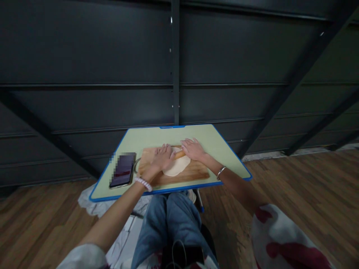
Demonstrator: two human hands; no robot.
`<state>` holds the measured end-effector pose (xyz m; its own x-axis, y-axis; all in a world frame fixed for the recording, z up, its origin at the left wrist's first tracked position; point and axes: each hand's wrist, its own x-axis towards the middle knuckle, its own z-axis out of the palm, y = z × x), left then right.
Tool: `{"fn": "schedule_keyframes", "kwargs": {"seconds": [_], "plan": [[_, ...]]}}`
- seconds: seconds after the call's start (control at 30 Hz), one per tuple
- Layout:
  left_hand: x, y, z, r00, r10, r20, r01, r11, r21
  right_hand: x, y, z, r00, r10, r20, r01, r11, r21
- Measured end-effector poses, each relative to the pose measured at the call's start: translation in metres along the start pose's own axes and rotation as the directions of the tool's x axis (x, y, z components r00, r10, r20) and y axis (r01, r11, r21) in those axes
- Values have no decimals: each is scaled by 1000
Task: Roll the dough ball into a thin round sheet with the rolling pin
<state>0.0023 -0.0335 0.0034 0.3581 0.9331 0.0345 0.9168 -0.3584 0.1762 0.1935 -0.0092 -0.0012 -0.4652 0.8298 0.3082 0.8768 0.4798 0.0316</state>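
A wooden rolling pin [180, 154] lies across a flat, pale sheet of dough [177, 167] on a wooden cutting board [199, 172]. My left hand [162, 157] rests palm down over the pin's left end, fingers stretched out. Over the right end lies my right hand [194, 150], its fingers extended forward and not wrapped round the wood. Both palms hide the pin's ends, and the dough's far edge shows only partly between the hands.
The board sits on a pale green folding table [224, 157] with a blue rim. Left of the board lies a phone [123, 170]. Dark metal panels [126, 108] stand behind the table. My legs in jeans [168, 228] are below its near edge, above a wooden floor [303, 183].
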Motion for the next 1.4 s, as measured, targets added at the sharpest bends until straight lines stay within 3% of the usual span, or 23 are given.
{"fn": "schedule_keyframes", "kwargs": {"seconds": [0.1,0.23,0.4,0.53,0.83,1.1,1.4], "plan": [[-32,19,6,995,24,-97,-19,998,61,1,-3,1,999,32,27,-33,998,50],[-73,47,16,971,-7,-239,55,979,195,6,-15,6,991,113,70,-121,986,112],[-101,53,15,979,-4,-204,54,969,241,20,-39,13,972,206,113,-225,952,206],[-106,43,12,978,5,-207,54,960,276,42,-55,20,961,259,95,-274,930,245],[-107,20,17,966,-45,-255,113,960,256,93,-84,30,974,188,124,-216,938,272],[-109,2,14,958,-48,-283,124,958,260,115,-101,34,984,136,114,-154,973,171],[-108,-15,16,950,-31,-311,131,943,306,128,-113,35,983,141,115,-164,959,230]]}}
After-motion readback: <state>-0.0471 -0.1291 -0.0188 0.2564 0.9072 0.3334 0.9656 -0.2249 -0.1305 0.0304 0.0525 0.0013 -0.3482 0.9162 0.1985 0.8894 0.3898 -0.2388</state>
